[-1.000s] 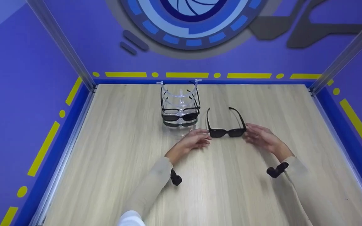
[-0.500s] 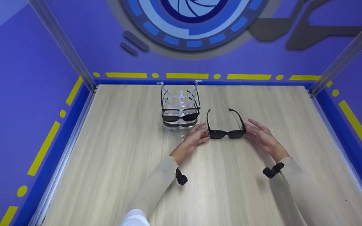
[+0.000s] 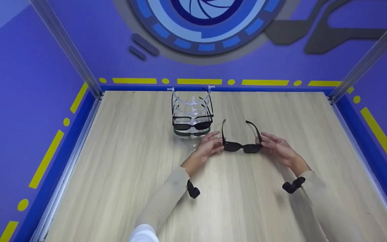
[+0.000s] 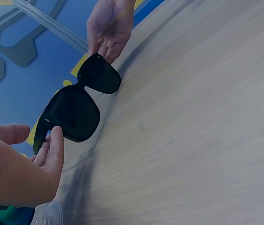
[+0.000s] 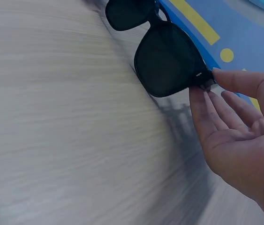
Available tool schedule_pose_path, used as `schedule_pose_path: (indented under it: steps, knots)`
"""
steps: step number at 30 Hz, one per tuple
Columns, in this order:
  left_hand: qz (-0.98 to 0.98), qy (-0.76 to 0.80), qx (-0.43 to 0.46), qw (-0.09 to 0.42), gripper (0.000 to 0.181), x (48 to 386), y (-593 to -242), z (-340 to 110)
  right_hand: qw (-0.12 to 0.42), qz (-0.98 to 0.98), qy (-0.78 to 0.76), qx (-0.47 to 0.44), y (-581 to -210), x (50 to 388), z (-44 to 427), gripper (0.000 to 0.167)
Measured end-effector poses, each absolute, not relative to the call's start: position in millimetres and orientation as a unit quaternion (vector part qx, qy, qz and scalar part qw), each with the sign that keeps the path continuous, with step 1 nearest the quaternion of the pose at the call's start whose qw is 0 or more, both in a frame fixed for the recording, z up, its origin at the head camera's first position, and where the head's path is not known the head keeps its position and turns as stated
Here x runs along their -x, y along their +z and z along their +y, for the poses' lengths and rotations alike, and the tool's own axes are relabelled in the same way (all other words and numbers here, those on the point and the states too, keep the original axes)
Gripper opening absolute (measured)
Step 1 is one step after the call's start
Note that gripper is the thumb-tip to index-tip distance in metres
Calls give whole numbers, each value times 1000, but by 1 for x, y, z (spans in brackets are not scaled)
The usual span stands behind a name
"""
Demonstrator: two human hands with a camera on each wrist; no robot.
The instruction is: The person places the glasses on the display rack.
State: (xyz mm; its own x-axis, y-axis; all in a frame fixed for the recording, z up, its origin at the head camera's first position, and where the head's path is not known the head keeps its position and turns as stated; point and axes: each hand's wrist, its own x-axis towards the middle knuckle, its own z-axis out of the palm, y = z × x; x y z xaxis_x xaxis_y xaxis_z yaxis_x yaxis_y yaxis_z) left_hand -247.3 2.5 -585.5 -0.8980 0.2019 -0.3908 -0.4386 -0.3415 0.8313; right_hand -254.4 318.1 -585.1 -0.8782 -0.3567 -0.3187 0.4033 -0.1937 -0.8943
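A pair of black sunglasses (image 3: 242, 147) with dark lenses lies between my two hands, temples unfolded and pointing away from me. At their right hinge, my right hand (image 3: 282, 151) pinches the frame between thumb and fingertips, as the right wrist view shows. My left hand (image 3: 204, 151) is at the other hinge; its extended fingers (image 4: 54, 152) touch the frame there while the thumb stands apart. Just beyond the left hand, a clear display stand (image 3: 193, 104) bears several glasses, including dark-lensed sunglasses (image 3: 192, 126). Whether the held pair is fully off the table cannot be told.
The wood-grain table (image 3: 129, 144) is enclosed by a blue back wall (image 3: 89, 43) and side panels with metal corner posts. The display stand is close to the left hand, near the table's back edge.
The sunglasses have shifted slightly toward me and tilted a little. My right thumb and fingers have closed on the right hinge. The left hand has moved slightly rightward; the stand stays put.
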Motion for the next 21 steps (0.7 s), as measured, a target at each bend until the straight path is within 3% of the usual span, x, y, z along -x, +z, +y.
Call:
schedule_pose_path:
  steps: [12, 21]
  knots:
    - [546, 791, 96, 259, 48, 233, -571, -14, 260, 578, -773, 17, -567, 238, 323, 67]
    - [544, 781, 70, 299, 57, 220, -559, -23, 282, 514, -809, 50, -560, 215, 327, 54]
